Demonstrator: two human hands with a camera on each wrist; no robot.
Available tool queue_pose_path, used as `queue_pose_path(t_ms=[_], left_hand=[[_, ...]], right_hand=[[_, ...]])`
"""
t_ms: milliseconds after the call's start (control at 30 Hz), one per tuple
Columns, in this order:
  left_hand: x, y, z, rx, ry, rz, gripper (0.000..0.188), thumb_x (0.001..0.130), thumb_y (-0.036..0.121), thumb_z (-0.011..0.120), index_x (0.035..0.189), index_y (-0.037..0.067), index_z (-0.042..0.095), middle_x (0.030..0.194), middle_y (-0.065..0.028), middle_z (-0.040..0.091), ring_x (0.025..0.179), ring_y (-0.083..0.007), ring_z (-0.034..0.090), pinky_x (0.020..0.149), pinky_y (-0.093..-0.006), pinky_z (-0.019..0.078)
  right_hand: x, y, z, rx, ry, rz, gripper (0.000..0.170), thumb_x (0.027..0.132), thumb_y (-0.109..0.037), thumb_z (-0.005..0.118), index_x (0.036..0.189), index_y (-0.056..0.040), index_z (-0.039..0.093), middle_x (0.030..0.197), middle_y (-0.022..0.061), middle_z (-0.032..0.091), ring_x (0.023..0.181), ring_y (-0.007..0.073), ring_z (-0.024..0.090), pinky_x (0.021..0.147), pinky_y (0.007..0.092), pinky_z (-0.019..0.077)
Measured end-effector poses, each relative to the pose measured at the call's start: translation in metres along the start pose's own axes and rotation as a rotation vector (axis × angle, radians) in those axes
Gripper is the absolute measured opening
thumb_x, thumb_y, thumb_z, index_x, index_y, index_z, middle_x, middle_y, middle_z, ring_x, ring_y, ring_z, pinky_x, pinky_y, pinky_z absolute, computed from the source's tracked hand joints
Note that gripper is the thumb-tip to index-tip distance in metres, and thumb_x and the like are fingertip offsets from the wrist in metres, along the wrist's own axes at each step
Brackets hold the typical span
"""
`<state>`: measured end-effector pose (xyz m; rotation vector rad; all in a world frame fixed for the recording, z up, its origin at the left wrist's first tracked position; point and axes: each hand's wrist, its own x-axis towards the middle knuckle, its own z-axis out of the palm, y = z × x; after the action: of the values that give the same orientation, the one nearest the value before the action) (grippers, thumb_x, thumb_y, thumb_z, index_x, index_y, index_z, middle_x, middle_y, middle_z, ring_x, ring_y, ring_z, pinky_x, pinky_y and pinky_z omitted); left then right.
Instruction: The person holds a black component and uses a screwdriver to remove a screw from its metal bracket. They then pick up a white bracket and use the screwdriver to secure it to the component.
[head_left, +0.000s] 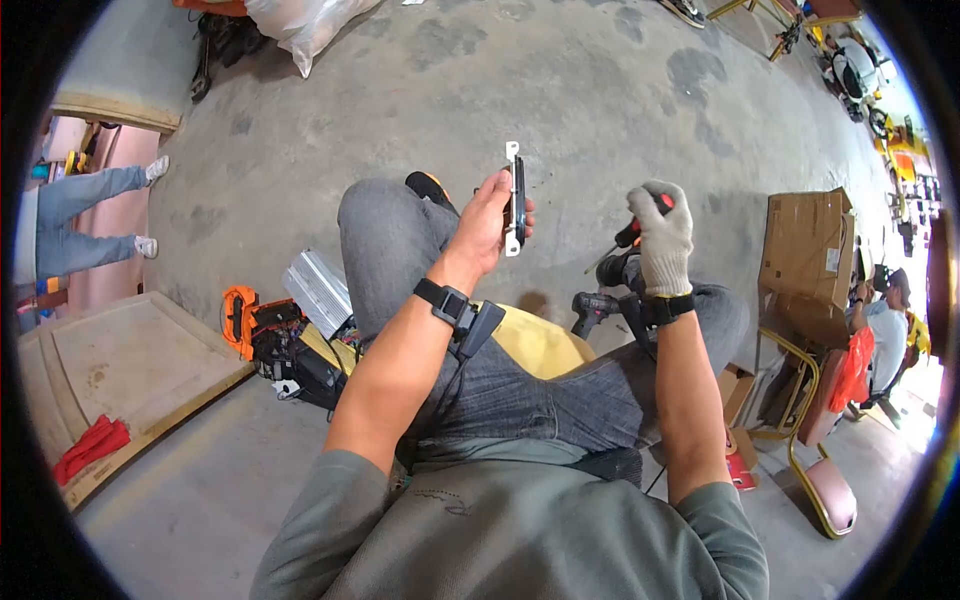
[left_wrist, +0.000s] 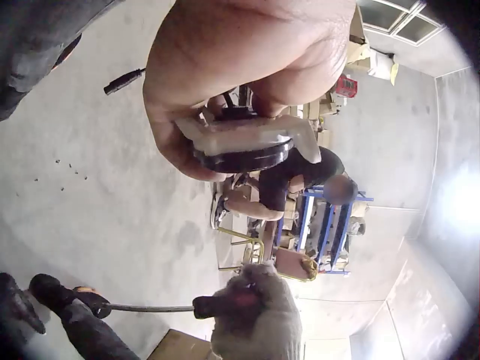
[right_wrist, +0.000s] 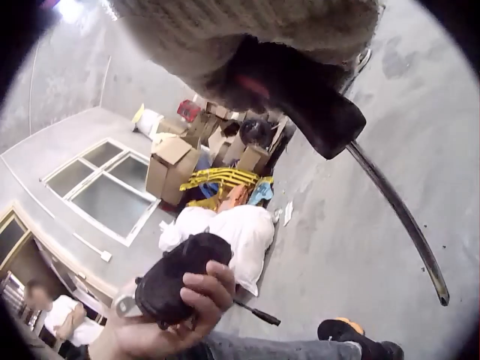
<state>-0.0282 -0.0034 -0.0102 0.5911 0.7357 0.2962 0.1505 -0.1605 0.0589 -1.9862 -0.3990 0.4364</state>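
Note:
My bare left hand (head_left: pixel 485 225) grips a black oval part (right_wrist: pixel 184 274) with a pale mounting bracket (left_wrist: pixel 232 139) along one face. In the head view the bracket stands edge-on, its holed tabs sticking out at both ends. A short cable with a black plug (right_wrist: pixel 262 315) hangs from the part. To the right, apart from it, my gloved right hand (head_left: pixel 664 230) is curled round a screwdriver (right_wrist: pixel 322 124) with a black and red handle. Its metal shaft (right_wrist: pixel 401 217) points away from the glove, its tip touching nothing. The glove hides much of the handle.
A drill (head_left: pixel 593 312) lies by my right leg, over yellow material (head_left: pixel 535 340). Left of my knee are a silver finned case (head_left: pixel 320 290) and an orange-black bag (head_left: pixel 240 320). A cardboard box (head_left: pixel 808 245) and a chair (head_left: pixel 800 400) stand right. Other people are around.

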Motion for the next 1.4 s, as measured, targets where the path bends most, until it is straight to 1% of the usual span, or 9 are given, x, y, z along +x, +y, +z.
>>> queue_pose_path(t_ms=[300,367,467,600,667,767,900,1067,1400], left_hand=[[-0.004,0.004,0.007,-0.052,-0.036,-0.045,0.028,0.107,0.029,0.041,0.128,0.013,0.05,0.095,-0.0121,0.066,0.08,-0.0211,0.065,0.071,-0.0356,0.0562],[-0.004,0.006,0.006,-0.092,-0.09,-0.052,0.029,0.105,0.025,0.042,0.131,0.012,0.048,0.096,-0.0125,0.066,0.082,-0.0217,0.065,0.073,-0.0363,0.0557],[-0.007,0.009,0.008,-0.19,-0.19,-0.061,0.039,0.101,0.019,0.045,0.139,0.011,0.044,0.1,-0.014,0.066,0.087,-0.0228,0.065,0.079,-0.0378,0.0548],[-0.01,0.011,0.008,-0.149,-0.285,-0.037,0.048,0.101,0.019,0.053,0.145,0.01,0.037,0.107,-0.0149,0.065,0.094,-0.0228,0.065,0.083,-0.0375,0.0551],[-0.012,0.01,0.01,-0.126,-0.328,0.002,0.056,0.102,0.022,0.056,0.151,0.01,0.031,0.111,-0.0143,0.063,0.096,-0.0212,0.065,0.086,-0.0356,0.0552],[-0.012,0.012,0.01,-0.108,-0.391,0.009,0.063,0.102,0.025,0.058,0.154,0.01,0.026,0.112,-0.0131,0.062,0.096,-0.0193,0.064,0.086,-0.0357,0.0563],[-0.013,0.011,0.01,-0.116,-0.426,-0.019,0.066,0.101,0.026,0.06,0.155,0.011,0.025,0.108,-0.0111,0.062,0.096,-0.0185,0.064,0.083,-0.0367,0.0577],[-0.014,0.01,0.013,-0.038,-0.352,-0.015,0.074,0.095,0.032,0.069,0.154,0.018,0.027,0.1,-0.0036,0.059,0.088,-0.0147,0.064,0.077,-0.0346,0.0578],[-0.013,0.008,0.01,-0.027,-0.382,-0.01,0.081,0.096,0.027,0.067,0.158,0.015,0.017,0.105,-0.0068,0.06,0.087,-0.0159,0.063,0.077,-0.0329,0.057]], right_hand=[[0.0,-0.01,-0.017,0.483,-0.04,0.253,0.035,0.09,-0.012,0.065,0.122,0.0003,0.055,0.096,0.0076,0.061,0.081,0.0145,0.059,0.072,0.0286,0.0484],[-0.008,-0.031,-0.019,0.192,-0.145,0.293,0.039,0.093,-0.016,0.065,0.126,0.001,0.053,0.101,0.0092,0.063,0.088,0.0156,0.061,0.077,0.0285,0.0481],[-0.014,-0.023,-0.014,0.336,-0.188,0.151,0.048,0.091,-0.03,0.066,0.126,0.0003,0.057,0.101,0.0099,0.066,0.088,0.0142,0.062,0.074,0.027,0.0491],[-0.016,-0.04,-0.034,0.058,-0.072,0.063,0.043,0.097,-0.034,0.061,0.124,-0.0009,0.059,0.102,0.009,0.068,0.096,0.016,0.063,0.08,0.0282,0.0499],[-0.011,-0.037,-0.049,0.243,-0.025,0.111,0.04,0.099,-0.03,0.061,0.129,-0.0042,0.055,0.098,0.0075,0.066,0.067,0.0074,0.054,0.058,0.0211,0.0439],[-0.009,-0.03,-0.07,0.532,-0.005,0.236,0.039,0.102,-0.028,0.059,0.133,-0.0081,0.049,0.094,0.0062,0.063,0.06,0.0041,0.049,0.043,0.0148,0.0361],[-0.016,-0.012,-0.087,0.675,-0.159,0.295,0.032,0.102,-0.026,0.059,0.127,-0.0089,0.051,0.102,0.0102,0.064,0.061,0.0057,0.054,0.04,0.0144,0.0383],[-0.027,0.006,-0.073,0.779,-0.137,0.347,0.028,0.102,-0.024,0.058,0.125,-0.0086,0.051,0.11,0.0135,0.064,0.064,0.009,0.057,0.042,0.0157,0.0404],[-0.031,0.0,-0.06,0.753,-0.188,0.35,0.028,0.102,-0.022,0.058,0.125,-0.0074,0.05,0.11,0.0139,0.064,0.066,0.0098,0.057,0.046,0.0178,0.0441]])
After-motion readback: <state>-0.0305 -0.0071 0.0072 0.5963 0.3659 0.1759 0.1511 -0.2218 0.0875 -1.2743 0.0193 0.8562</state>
